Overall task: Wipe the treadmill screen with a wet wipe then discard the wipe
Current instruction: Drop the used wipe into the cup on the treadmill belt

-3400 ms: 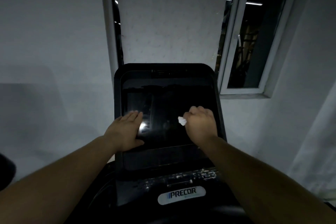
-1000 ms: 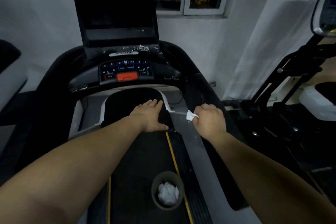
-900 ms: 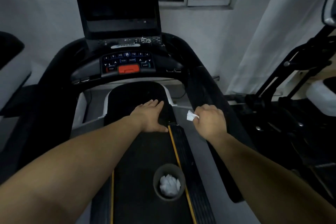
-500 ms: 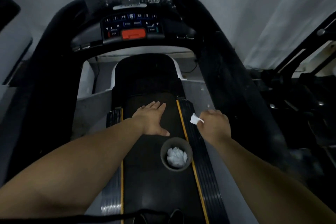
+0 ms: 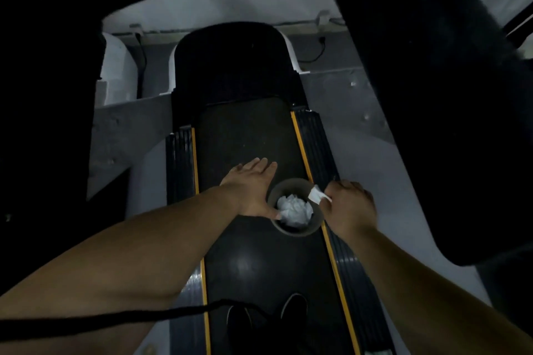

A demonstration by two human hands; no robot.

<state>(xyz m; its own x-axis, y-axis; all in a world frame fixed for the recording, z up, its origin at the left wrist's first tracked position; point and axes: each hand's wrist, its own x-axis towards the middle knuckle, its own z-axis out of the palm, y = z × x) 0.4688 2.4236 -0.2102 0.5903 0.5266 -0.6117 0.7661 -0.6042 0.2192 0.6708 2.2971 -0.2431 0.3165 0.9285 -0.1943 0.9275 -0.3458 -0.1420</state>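
Observation:
My right hand (image 5: 350,204) pinches a small white wet wipe (image 5: 317,194) just over the right rim of a round grey bin (image 5: 292,232). The bin stands on the black treadmill belt (image 5: 245,135) and holds crumpled white wipes (image 5: 294,209). My left hand (image 5: 251,184) hovers flat with straight fingers beside the bin's left rim, its thumb at the edge. The treadmill screen is out of view.
Yellow-edged black side rails (image 5: 314,135) flank the belt. Dark treadmill arms (image 5: 427,95) curve around both sides. My dark shoes (image 5: 291,314) stand on the belt below the bin. A black cord (image 5: 115,320) crosses the lower left.
The view has tilted down from the screen to the belt. Both hands have dropped toward the bin; the wipe is now over its right rim.

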